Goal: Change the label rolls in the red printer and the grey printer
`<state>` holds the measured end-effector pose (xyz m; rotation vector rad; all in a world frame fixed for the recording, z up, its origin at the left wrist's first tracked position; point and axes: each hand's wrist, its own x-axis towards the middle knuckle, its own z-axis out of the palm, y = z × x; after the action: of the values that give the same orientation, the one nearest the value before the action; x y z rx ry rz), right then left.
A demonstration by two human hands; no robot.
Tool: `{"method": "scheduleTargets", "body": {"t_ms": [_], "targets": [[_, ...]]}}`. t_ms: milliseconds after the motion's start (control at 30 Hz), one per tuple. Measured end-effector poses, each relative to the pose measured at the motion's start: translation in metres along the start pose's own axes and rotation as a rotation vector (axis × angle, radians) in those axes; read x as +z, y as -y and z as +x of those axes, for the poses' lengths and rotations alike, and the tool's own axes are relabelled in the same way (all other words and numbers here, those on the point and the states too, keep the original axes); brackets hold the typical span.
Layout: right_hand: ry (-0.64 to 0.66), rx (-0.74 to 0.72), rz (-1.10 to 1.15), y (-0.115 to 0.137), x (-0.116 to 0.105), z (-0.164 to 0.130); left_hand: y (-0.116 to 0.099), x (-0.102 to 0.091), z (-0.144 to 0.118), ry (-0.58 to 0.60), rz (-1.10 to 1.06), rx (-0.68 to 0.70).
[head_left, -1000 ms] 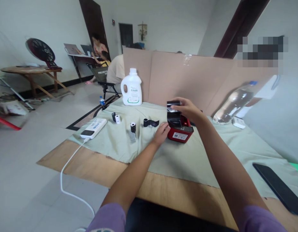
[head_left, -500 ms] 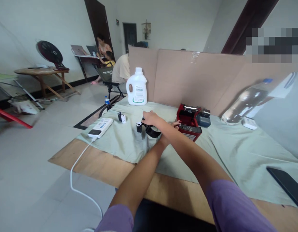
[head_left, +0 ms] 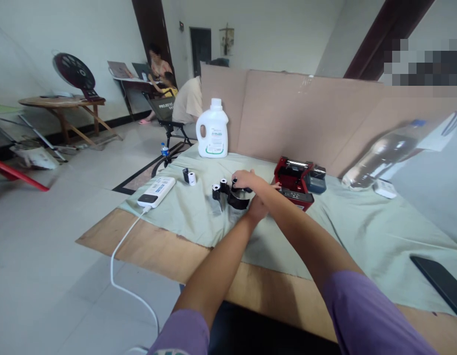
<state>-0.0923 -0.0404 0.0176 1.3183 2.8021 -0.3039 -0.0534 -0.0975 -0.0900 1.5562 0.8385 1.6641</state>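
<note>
The right hand (head_left: 247, 180) has left the red label printer (head_left: 293, 182) and crossed over the left hand (head_left: 258, 207), its fingers now closed on a black ribbon roll (head_left: 238, 197) lying on the table's cloth (head_left: 354, 231); left fingers' state unclear.

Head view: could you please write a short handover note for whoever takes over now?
Left hand: beside the red printer, mostly under the right forearm; grip unclear.
Right hand: crossed over, on the black curled strip; grip unclear.
Small rolls stand beside it on the green cloth.
Done: printer lid open.
Left: strip and rolls lie outside the printer.
</note>
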Motion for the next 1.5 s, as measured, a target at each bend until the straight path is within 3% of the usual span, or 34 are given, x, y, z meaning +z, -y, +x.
{"method": "scheduleTargets", "body": {"t_ms": [133,233,400,533,733,900,1033,1233,1367,1500], "targets": [[-0.089,-0.007,0.138,-0.013,-0.001,-0.009,-0.003,-0.002,-0.002,0.003,0.124,0.104],[-0.173,0.017,0.298,-0.028,-0.015,-0.025,-0.009,-0.003,-0.002,-0.017,0.265,0.065],[-0.363,0.011,0.888,-0.067,-0.039,-0.076,-0.012,-0.002,-0.003,-0.021,0.266,0.042],[-0.440,-0.074,1.073,-0.100,-0.044,-0.113,-0.006,-0.002,-0.004,-0.043,0.277,0.008],[-0.621,0.031,0.985,-0.154,-0.033,-0.128,-0.017,-0.002,-0.008,-0.035,0.436,0.067],[-0.604,0.119,0.587,-0.188,-0.020,-0.126,-0.023,0.000,-0.009,-0.022,0.525,0.079],[-0.551,0.151,0.559,-0.192,-0.015,-0.121,-0.019,0.003,-0.009,-0.029,0.563,0.118],[-0.515,0.073,0.885,-0.186,-0.023,-0.127,-0.022,0.007,-0.010,-0.046,0.669,0.252],[-0.425,-0.042,1.066,-0.185,-0.032,-0.140,-0.021,0.005,-0.010,-0.105,0.659,0.216],[-0.457,-0.065,0.986,-0.183,-0.036,-0.143,-0.022,0.002,-0.010,-0.171,0.630,0.161]]}}
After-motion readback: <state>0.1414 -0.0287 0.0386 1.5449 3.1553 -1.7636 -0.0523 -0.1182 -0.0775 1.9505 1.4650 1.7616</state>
